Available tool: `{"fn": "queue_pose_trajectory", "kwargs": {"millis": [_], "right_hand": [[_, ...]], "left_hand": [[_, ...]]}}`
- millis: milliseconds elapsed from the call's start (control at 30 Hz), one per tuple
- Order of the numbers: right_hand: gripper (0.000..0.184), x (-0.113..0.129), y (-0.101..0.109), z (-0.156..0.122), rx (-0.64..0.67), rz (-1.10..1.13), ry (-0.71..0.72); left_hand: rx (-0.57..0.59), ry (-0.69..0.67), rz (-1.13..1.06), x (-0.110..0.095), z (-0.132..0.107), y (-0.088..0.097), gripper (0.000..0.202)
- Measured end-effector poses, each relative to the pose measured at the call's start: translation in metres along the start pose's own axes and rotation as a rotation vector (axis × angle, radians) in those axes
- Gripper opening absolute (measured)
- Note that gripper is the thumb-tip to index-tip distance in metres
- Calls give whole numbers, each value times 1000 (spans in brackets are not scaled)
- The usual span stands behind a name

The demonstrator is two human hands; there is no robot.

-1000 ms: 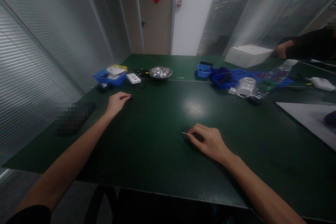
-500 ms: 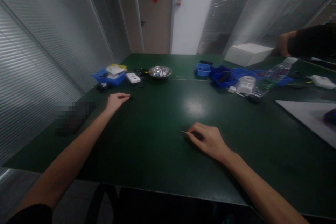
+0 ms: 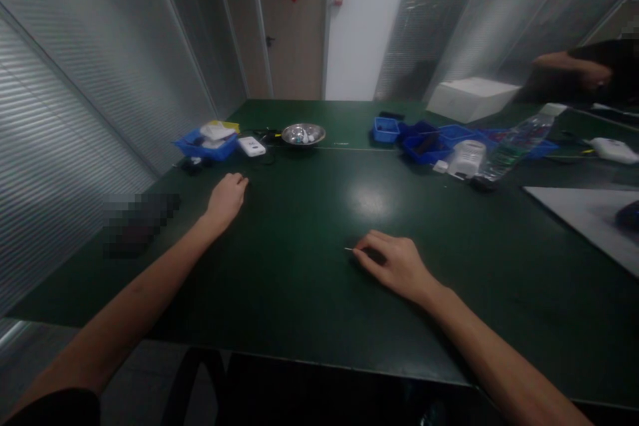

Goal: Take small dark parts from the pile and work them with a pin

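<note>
My right hand (image 3: 394,261) rests low over the green table (image 3: 299,226), thumb and forefinger pinched on a thin, pale metallic pin (image 3: 348,249). Its tip sticks out to the left, and the rest is covered by my fingers. Farther off on the left, my left hand (image 3: 227,201) is closed with its back toward me. Its fingertips are at a small dark piece, now almost wholly hidden by them. Beyond that hand lie a white device (image 3: 251,146) and a shiny metal bowl (image 3: 303,135) with small items in it.
A blue tray (image 3: 207,146) with packets stands at back left. At back right are several blue bins (image 3: 386,130), a plastic bottle (image 3: 522,145), a white box (image 3: 472,98) and a pale mat (image 3: 584,219). A co-worker's arm (image 3: 574,70) reaches in behind the box.
My left hand has turned, its fingers curling down so the small dark piece is mostly covered. My right hand keeps its pinch nearly unmoved. The co-worker's arm has shifted.
</note>
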State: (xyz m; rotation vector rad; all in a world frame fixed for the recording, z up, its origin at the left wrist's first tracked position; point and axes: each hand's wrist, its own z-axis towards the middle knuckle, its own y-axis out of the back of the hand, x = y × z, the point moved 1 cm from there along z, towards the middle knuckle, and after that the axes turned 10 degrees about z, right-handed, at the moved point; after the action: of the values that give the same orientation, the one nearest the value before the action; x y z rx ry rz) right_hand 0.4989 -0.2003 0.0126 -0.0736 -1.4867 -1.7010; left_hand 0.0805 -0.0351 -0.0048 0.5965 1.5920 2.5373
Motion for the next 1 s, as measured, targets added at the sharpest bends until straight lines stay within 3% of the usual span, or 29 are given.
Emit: {"fn": "queue_pose_trajectory", "kwargs": {"millis": [267,367,567,700,867,1000], "right_hand": [[25,2,1,0,3,5,2],[26,3,1,1,-1,6,14],[26,3,2,1,4,10,24],[24,1,1,0,14,10,9],[24,-1,-1,0,11,9,8],[24,0,-2,1,19,14,17]], "left_hand": [[3,44,80,-8,0,4,39],[-28,97,20,-3,0,0,40],[38,159,-142,8,3,-13,48],[2,167,-192,14,4,-15,45],[-29,245,-466,25,5,-14,30],[132,292,-741,9,6,-2,28]]}}
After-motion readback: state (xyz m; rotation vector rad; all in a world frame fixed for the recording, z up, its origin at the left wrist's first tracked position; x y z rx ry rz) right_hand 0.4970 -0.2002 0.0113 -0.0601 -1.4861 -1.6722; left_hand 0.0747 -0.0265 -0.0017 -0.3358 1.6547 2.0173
